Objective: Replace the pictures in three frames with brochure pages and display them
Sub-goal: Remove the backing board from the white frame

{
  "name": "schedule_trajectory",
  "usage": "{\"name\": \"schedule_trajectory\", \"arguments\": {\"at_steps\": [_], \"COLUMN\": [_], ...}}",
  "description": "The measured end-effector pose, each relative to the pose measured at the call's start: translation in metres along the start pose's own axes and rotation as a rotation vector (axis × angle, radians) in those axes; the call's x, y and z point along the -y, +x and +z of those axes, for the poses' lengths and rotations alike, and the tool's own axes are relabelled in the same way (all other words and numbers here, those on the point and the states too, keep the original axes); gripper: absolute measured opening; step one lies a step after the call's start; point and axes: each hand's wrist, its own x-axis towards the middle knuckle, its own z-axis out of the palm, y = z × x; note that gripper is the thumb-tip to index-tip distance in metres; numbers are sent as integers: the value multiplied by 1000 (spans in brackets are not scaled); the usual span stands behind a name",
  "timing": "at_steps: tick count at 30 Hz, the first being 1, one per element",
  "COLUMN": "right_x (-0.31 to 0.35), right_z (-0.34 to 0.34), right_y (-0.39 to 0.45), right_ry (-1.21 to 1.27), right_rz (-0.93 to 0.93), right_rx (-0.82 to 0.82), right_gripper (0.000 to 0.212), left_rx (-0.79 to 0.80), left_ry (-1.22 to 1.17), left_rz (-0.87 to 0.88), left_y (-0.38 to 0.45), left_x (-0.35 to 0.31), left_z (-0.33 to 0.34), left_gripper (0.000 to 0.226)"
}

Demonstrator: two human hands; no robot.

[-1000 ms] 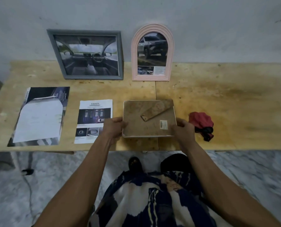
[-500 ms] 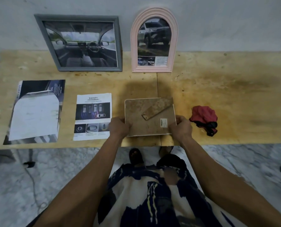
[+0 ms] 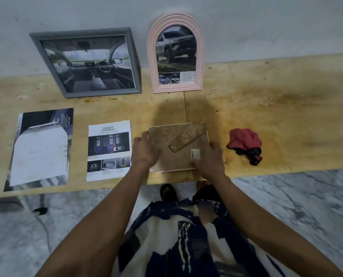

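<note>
A small white-edged picture frame [image 3: 164,136] lies face down near the table's front edge, its brown backing and folded stand flap [image 3: 186,138] facing up. My left hand [image 3: 145,150] grips its left edge, thumb raised beside the top corner. My right hand [image 3: 210,158] holds the lower right corner, with fingertips on the backing beside a barcode sticker [image 3: 195,153]. A "SAFETY" brochure page [image 3: 108,150] lies just left of the frame. A grey rectangular frame [image 3: 80,33] and a pink arched frame [image 3: 175,17] lean against the wall, each showing a car picture.
An open brochure with a white sheet on it [image 3: 40,148] lies at the far left of the wooden table [image 3: 286,116]. A crumpled red and black cloth [image 3: 243,140] sits right of the face-down frame. The marble floor and my patterned clothing are below.
My right hand has shifted from the frame's right edge onto its lower right corner. My left hand has slid up along the left edge. The frame stays flat on the table.
</note>
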Motion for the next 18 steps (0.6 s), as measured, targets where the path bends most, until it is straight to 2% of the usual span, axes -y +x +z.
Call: {"name": "schedule_trajectory", "arguments": {"at_steps": [5,9,11,18], "right_x": [2,2,2,4], "right_z": [1,0,-1,-2], "right_y": [2,4,4,9], "right_ry": [-29,-78,-93,-130], "right_rz": [-22,-25,-24,-12], "right_rx": [50,65,83,101], "right_gripper": [69,76,79,82], "left_rx": [117,108,100,23], "left_ry": [192,247,271,140], "left_rz": [33,51,38,-57], "left_y": [17,26,32,43], "left_x": [-9,-9,-7,-25], "left_z": [-10,-8,-2,-6], "left_gripper": [69,48,50,51]}}
